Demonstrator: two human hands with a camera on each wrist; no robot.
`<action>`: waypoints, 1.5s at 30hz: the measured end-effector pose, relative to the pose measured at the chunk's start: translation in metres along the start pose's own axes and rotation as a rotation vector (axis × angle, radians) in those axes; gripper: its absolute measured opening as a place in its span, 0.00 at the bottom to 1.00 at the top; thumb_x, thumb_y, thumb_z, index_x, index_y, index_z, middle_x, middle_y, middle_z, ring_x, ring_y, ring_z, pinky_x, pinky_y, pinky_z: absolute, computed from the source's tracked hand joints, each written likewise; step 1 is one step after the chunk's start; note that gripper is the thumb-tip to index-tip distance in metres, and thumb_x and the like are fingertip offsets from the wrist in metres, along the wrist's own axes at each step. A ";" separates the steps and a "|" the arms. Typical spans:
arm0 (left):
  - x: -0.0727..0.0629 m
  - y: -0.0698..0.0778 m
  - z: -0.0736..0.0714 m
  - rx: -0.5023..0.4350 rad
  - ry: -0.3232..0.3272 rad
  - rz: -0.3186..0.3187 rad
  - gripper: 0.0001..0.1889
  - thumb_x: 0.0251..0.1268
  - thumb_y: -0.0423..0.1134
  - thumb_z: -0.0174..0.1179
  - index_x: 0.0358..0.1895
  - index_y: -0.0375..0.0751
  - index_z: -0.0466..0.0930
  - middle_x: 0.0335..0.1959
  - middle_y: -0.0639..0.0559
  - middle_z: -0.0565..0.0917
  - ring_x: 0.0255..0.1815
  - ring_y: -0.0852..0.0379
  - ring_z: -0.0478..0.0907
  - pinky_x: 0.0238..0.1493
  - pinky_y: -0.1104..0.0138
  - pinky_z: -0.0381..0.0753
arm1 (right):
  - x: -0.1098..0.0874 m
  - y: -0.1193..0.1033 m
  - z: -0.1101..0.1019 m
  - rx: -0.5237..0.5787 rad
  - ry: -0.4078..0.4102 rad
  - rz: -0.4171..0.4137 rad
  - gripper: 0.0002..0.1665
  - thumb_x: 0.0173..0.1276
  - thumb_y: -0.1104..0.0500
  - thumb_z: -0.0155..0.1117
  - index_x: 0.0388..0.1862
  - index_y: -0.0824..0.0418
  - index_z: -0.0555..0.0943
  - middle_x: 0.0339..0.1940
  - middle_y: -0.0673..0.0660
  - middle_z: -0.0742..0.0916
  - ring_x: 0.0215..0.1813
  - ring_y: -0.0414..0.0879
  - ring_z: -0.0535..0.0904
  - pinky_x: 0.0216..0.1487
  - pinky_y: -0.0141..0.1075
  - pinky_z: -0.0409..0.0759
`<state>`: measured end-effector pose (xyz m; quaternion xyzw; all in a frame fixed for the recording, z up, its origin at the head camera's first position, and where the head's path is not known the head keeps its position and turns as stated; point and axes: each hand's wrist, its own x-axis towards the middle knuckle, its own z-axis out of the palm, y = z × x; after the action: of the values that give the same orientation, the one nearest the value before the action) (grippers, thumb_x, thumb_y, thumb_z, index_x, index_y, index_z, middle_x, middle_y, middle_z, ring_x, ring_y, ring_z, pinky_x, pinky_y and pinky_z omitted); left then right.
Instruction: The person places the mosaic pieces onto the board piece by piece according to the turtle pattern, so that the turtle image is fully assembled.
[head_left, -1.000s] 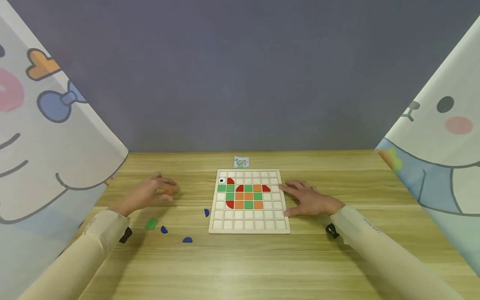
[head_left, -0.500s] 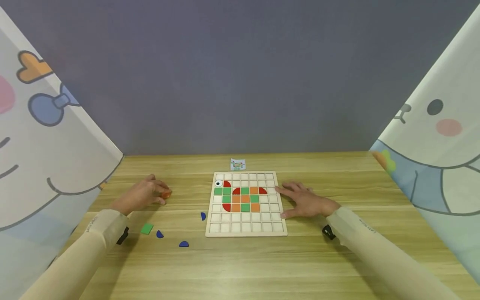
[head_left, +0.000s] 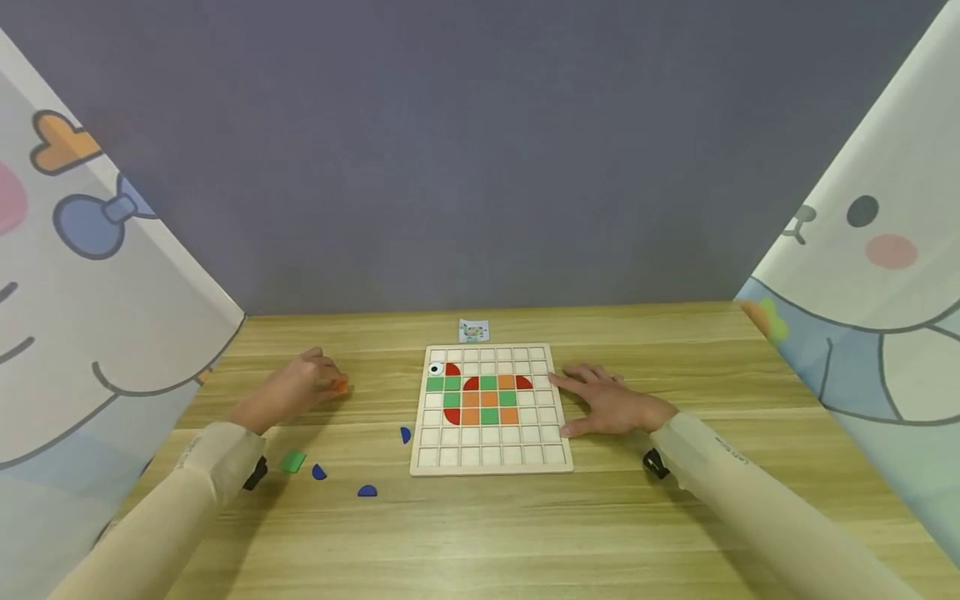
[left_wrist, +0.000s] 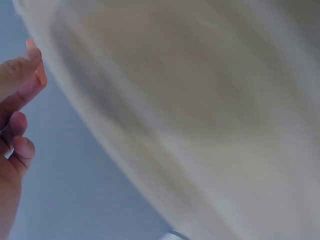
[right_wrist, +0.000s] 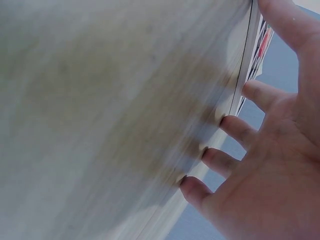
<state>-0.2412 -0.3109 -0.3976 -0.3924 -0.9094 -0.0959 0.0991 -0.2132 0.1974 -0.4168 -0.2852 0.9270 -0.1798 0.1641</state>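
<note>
My left hand (head_left: 300, 385) pinches an orange square tile (head_left: 341, 384) over the table, left of the board; in the left wrist view the orange tile (left_wrist: 41, 72) stands on edge between thumb and finger. A wooden grid board (head_left: 491, 457) lies mid-table, with green, orange and red tiles and a white eye piece (head_left: 436, 368) set in its cells. My right hand (head_left: 607, 402) rests at the board's right edge, index finger and thumb touching it, fingers spread. In the right wrist view that hand (right_wrist: 265, 160) has its fingertips down on the table beside the board's side.
A green tile (head_left: 293, 462) and blue half-round pieces (head_left: 367, 491) lie on the table left of the board. Behind the board is a small picture card (head_left: 474, 331). A grey panel (head_left: 480, 167) stands at the back, with cartoon-printed sheets at both sides.
My left hand still holds the orange tile and has turned slightly, so more of the tile shows beyond its fingertips. The head view has shifted a little. My right hand stays at the board.
</note>
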 end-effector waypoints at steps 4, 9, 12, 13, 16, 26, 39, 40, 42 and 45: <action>0.027 0.025 -0.008 -0.036 0.022 0.022 0.10 0.43 0.29 0.74 0.32 0.40 0.86 0.30 0.55 0.82 0.33 0.54 0.74 0.34 0.64 0.76 | 0.000 0.000 -0.001 -0.003 -0.002 0.007 0.54 0.58 0.32 0.62 0.76 0.53 0.54 0.74 0.65 0.55 0.72 0.65 0.44 0.59 0.71 0.47; 0.060 0.059 -0.013 -0.021 0.048 0.109 0.10 0.44 0.29 0.74 0.32 0.42 0.85 0.31 0.56 0.81 0.35 0.58 0.72 0.35 0.68 0.77 | 0.002 -0.003 -0.001 0.009 -0.005 -0.003 0.54 0.59 0.33 0.62 0.76 0.54 0.53 0.74 0.65 0.54 0.73 0.66 0.42 0.58 0.72 0.45; 0.077 0.076 -0.012 -0.030 0.060 0.151 0.10 0.44 0.29 0.74 0.32 0.42 0.86 0.31 0.56 0.82 0.36 0.59 0.71 0.36 0.70 0.77 | 0.002 -0.005 -0.001 0.008 -0.011 -0.007 0.53 0.60 0.34 0.62 0.76 0.54 0.53 0.74 0.65 0.54 0.73 0.66 0.42 0.58 0.72 0.45; 0.083 0.081 -0.011 -0.034 0.060 0.162 0.10 0.44 0.29 0.74 0.31 0.42 0.86 0.31 0.56 0.82 0.36 0.59 0.72 0.36 0.70 0.77 | 0.002 -0.006 -0.002 0.005 -0.012 -0.008 0.53 0.60 0.34 0.62 0.76 0.54 0.53 0.74 0.65 0.54 0.73 0.66 0.42 0.59 0.72 0.45; 0.103 0.098 -0.008 -0.051 0.047 0.183 0.08 0.46 0.31 0.74 0.31 0.43 0.86 0.32 0.56 0.82 0.36 0.59 0.72 0.37 0.72 0.76 | 0.002 -0.007 -0.002 0.006 -0.014 -0.006 0.53 0.60 0.34 0.62 0.76 0.54 0.53 0.74 0.65 0.53 0.73 0.66 0.42 0.59 0.73 0.45; 0.170 0.151 0.019 -0.007 -0.147 0.230 0.03 0.53 0.36 0.70 0.33 0.47 0.89 0.30 0.59 0.84 0.33 0.60 0.69 0.38 0.72 0.72 | 0.005 -0.007 -0.001 0.010 -0.001 -0.012 0.53 0.59 0.36 0.64 0.76 0.55 0.53 0.74 0.66 0.54 0.72 0.65 0.43 0.58 0.72 0.46; 0.190 0.181 0.056 0.008 -0.360 0.080 0.02 0.54 0.39 0.70 0.31 0.47 0.89 0.26 0.62 0.82 0.33 0.63 0.70 0.35 0.76 0.73 | 0.011 -0.017 -0.001 -0.005 -0.022 -0.023 0.54 0.59 0.34 0.62 0.76 0.55 0.52 0.74 0.65 0.54 0.72 0.65 0.43 0.59 0.71 0.46; 0.190 0.182 0.057 0.012 -0.359 0.074 0.02 0.55 0.39 0.70 0.31 0.47 0.89 0.26 0.61 0.82 0.32 0.63 0.70 0.34 0.77 0.73 | 0.011 -0.017 -0.001 -0.008 -0.025 -0.020 0.54 0.60 0.34 0.62 0.77 0.54 0.52 0.74 0.65 0.54 0.73 0.64 0.42 0.59 0.71 0.46; 0.189 0.183 0.059 0.018 -0.351 0.072 0.02 0.55 0.38 0.70 0.30 0.46 0.88 0.25 0.61 0.81 0.31 0.63 0.69 0.32 0.77 0.72 | 0.012 -0.017 0.000 -0.013 -0.027 -0.016 0.54 0.60 0.34 0.62 0.77 0.54 0.52 0.74 0.64 0.53 0.73 0.64 0.42 0.59 0.71 0.46; 0.188 0.183 0.059 0.020 -0.337 0.064 0.01 0.54 0.36 0.70 0.28 0.46 0.88 0.25 0.60 0.81 0.31 0.63 0.69 0.32 0.76 0.72 | 0.012 -0.017 0.000 -0.022 -0.028 -0.008 0.54 0.60 0.33 0.62 0.77 0.52 0.51 0.75 0.63 0.53 0.73 0.63 0.42 0.60 0.71 0.46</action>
<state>-0.2396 -0.0417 -0.3890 -0.4308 -0.9010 -0.0165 -0.0479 -0.2150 0.1772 -0.4120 -0.2932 0.9253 -0.1664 0.1734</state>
